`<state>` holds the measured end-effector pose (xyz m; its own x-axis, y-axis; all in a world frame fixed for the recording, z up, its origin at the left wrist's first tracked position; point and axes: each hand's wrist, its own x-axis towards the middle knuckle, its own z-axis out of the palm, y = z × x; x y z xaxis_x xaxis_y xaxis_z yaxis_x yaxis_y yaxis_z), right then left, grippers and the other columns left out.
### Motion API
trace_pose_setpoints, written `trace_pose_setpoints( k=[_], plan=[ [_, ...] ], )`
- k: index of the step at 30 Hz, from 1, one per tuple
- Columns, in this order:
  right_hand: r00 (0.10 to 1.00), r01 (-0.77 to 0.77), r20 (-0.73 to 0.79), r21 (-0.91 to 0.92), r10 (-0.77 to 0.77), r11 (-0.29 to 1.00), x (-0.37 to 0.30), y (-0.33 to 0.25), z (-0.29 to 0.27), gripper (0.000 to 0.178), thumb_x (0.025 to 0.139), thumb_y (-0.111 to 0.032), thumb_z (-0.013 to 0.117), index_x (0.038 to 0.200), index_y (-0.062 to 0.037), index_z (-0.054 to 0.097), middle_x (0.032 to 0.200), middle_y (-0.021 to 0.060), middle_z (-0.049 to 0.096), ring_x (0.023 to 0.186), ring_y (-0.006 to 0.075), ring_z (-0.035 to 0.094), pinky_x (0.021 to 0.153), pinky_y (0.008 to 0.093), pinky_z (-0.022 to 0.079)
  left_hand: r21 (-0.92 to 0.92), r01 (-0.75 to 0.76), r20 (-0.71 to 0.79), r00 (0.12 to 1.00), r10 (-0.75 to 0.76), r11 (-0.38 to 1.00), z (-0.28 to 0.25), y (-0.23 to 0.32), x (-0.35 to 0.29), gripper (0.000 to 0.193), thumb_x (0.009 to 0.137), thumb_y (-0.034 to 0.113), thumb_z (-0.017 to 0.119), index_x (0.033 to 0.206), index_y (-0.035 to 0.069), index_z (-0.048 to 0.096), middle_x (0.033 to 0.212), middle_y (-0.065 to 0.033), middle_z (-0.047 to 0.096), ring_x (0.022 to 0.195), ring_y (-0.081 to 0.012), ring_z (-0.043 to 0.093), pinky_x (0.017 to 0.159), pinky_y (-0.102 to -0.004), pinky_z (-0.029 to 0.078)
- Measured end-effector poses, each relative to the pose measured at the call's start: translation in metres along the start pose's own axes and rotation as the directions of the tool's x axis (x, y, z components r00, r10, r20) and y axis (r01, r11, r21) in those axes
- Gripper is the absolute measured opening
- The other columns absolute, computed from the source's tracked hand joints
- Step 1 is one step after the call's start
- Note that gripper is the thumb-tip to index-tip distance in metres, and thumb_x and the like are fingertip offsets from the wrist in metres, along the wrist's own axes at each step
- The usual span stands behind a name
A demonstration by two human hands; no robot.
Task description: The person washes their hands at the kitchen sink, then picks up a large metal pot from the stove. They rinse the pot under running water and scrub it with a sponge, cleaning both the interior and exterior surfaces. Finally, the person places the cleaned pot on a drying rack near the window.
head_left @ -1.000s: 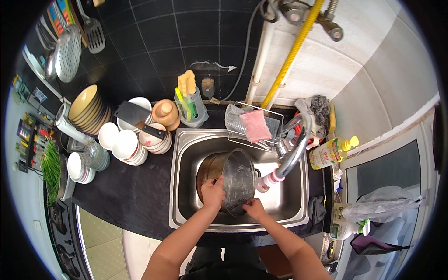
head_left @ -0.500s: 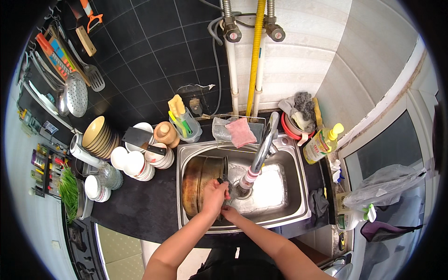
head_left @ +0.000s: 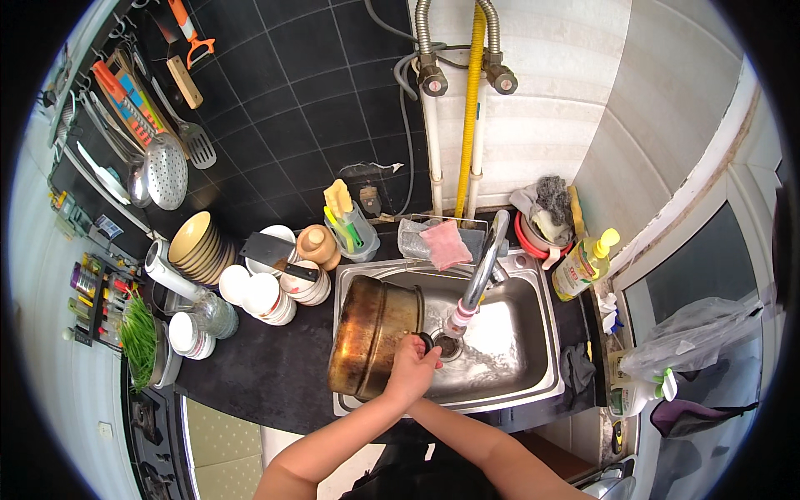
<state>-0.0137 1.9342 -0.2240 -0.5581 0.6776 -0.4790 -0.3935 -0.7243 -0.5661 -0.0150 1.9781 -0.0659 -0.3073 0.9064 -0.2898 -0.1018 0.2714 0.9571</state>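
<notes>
A brass-coloured pot lies on its side at the sink's left end, mouth facing right. The left hand grips its rim; the right hand is hidden, grip unclear

The pot stood tilted in the left part of the sink. Left of the sink sat bowls; behind it a cup; right, a bottle.
</notes>
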Motion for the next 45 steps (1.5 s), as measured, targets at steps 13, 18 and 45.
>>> trace_pose_setpoints(
  k=[13,18,45],
  plan=[
    [0.970,-0.243,-0.098,-0.348,0.223,0.905,-0.009,-0.035,-0.026,0.018,0.081,-0.020,0.055,0.094,-0.0089,0.061,0.094,0.0005,0.058,0.092,0.0138,0.053,0.071,0.0355,0.049,-0.323,0.098,-0.041,0.992,-0.117,0.941,-0.101,0.066,-0.004,0.017,0.085,0.013,0.054,0.074,0.008,0.043,0.062,-0.0019,0.047,0.050,-0.0099,0.042,0.042,-0.0213,0.033],
    [0.960,-0.077,-0.281,-0.222,0.012,0.972,-0.047,-0.105,-0.044,0.021,0.081,-0.022,0.054,0.095,-0.0064,0.058,0.098,0.0047,0.053,0.093,0.0175,0.051,0.066,0.0400,0.054,-0.443,0.176,-0.133,0.957,-0.258,0.879,-0.144,0.066,-0.006,0.022,0.089,0.023,0.048,0.074,0.008,0.043,0.058,0.0024,0.038,0.044,-0.0059,0.030,0.038,-0.0194,0.023],
    [0.940,-0.047,-0.318,-0.474,-0.122,0.879,-0.018,-0.140,-0.080,0.042,0.080,-0.026,0.060,0.120,-0.0157,0.051,0.112,-0.0027,0.055,0.097,0.0079,0.050,0.073,0.0247,0.039,-0.411,0.250,-0.066,0.951,-0.303,0.876,-0.228,0.014,-0.049,0.028,0.084,0.016,0.056,0.064,0.013,0.037,0.045,0.0048,0.028,0.034,-0.0036,0.022,0.032,-0.0204,0.013]
  ],
)
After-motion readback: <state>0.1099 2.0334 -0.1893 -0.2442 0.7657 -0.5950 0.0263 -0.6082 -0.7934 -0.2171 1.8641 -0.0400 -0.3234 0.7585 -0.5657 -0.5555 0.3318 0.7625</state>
